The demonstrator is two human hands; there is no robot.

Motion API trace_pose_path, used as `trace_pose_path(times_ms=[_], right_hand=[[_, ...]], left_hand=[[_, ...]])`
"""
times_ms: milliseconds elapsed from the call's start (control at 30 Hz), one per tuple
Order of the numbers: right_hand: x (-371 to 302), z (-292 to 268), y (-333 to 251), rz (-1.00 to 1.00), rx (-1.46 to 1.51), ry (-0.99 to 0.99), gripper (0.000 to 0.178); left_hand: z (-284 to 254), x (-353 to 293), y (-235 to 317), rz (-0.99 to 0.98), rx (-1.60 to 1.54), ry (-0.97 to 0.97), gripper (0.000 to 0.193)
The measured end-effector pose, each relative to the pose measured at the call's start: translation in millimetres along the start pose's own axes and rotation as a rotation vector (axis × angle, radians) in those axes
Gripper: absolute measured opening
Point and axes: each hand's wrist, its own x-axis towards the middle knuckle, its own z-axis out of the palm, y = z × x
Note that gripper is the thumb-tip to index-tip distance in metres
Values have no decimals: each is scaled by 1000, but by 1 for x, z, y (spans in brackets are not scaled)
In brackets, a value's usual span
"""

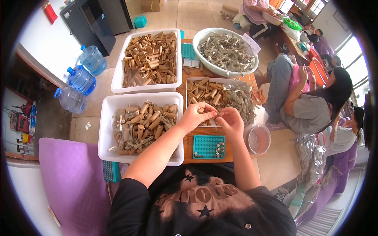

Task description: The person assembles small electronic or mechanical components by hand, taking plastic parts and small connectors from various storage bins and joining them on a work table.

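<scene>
My left hand [195, 117] and my right hand [231, 122] meet over a shallow white box [190, 80]. A small brown cardboard tube [201, 111] shows among the closed fingers of my left hand. My right fingertips pinch close beside the left ones, on something too small to make out. Brown tubes lie in the box's left part, and bundles of grey-green dried sprigs [240, 98] in its right part. Nearer my body sits a teal tray [199, 150] with rows of round pockets, a few small round pieces gathered at its right side.
To the left stand two white tubs [117, 78] [103, 129] of brown tubes, the nearer also holding clear wrapping. A white basin [197, 39] of sprigs is at the back. A clear plastic tub [259, 139] stands right. Other people [311, 98] sit further right.
</scene>
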Motion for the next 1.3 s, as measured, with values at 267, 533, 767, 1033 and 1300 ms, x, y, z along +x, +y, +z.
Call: trace_pose_path(times_ms=[267,533,767,1033,1300], right_hand=[[-1,8,-4,-41,-185,158,10],[4,12,-19,81,-76,55,9],[7,27,-18,98,-3,62,9],[9,23,-18,81,-46,35,7],[13,1,-22,326,308,-257,12]], left_hand=[[-8,7,-12,-144,-534,-176,32],[-9,9,-13,-73,-690,-148,49],[-5,4,-1,-71,-693,-203,39],[-9,5,-4,-33,-551,-190,38],[-17,2,-4,-56,-278,-323,37]])
